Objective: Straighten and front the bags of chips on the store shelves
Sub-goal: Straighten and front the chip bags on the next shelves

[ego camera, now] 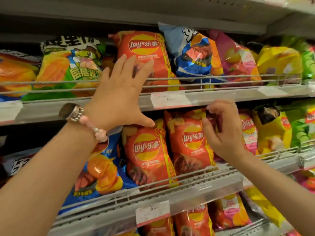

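Chip bags (144, 53) behind wire rail (221, 79), blue bag (192, 53) tilted, price tag (168, 99)

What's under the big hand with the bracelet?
The left hand lies flat on a red chip bag on the upper shelf, covering the bag's lower half; its picture there is hidden.

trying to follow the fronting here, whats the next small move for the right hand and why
Probably pull that red bag upright and forward to the rail. The right hand already has a grip on its upper right edge, and the bag leans left against the neighbouring red bag, its top tucked under the shelf lip. The left hand lies flat and open on the upper red bag.
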A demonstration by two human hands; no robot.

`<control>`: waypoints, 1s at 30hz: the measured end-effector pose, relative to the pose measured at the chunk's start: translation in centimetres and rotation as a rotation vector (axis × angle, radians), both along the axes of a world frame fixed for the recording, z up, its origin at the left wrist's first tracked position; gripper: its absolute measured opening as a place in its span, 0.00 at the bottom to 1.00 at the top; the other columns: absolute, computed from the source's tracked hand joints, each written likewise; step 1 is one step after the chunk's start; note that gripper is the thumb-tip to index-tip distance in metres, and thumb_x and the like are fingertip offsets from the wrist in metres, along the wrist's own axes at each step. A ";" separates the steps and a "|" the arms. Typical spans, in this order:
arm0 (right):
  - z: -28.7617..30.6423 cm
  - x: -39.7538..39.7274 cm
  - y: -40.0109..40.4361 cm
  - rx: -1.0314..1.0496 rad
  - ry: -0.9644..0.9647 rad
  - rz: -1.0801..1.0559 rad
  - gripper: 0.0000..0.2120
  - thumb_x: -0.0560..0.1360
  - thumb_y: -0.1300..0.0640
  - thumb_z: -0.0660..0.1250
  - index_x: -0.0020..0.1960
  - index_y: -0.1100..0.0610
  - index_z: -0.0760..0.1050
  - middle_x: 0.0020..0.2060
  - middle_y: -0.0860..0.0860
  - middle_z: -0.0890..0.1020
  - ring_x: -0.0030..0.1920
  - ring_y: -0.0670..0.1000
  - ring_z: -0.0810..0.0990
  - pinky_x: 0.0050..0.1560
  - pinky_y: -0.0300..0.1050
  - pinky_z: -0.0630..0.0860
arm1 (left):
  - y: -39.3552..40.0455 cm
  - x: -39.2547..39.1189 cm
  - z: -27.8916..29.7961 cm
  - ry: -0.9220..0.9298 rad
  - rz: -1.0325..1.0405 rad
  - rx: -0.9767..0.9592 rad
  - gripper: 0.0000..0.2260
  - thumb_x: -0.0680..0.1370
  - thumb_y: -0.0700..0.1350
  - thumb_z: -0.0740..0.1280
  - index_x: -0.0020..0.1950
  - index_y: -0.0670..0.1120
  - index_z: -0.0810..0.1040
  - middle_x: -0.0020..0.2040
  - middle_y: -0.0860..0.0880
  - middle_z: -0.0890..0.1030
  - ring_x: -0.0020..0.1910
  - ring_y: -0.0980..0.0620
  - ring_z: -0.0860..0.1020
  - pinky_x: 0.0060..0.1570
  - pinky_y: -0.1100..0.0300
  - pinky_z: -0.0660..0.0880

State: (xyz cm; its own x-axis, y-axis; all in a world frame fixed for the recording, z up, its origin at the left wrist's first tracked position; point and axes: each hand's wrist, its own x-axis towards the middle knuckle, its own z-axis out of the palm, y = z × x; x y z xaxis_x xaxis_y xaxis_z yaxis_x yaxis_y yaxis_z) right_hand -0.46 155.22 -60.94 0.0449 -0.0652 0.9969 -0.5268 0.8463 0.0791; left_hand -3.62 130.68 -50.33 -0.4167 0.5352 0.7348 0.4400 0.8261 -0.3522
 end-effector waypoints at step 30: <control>20.4 -2.2 2.9 -0.906 -1.179 0.381 0.25 0.69 0.61 0.75 0.63 0.61 0.70 0.45 0.50 0.81 0.47 0.52 0.82 0.36 0.38 0.79 | 4.0 -1.8 8.2 -0.679 -0.165 0.650 0.53 0.59 0.60 0.79 0.77 0.54 0.53 0.78 0.47 0.45 0.77 0.45 0.47 0.73 0.45 0.56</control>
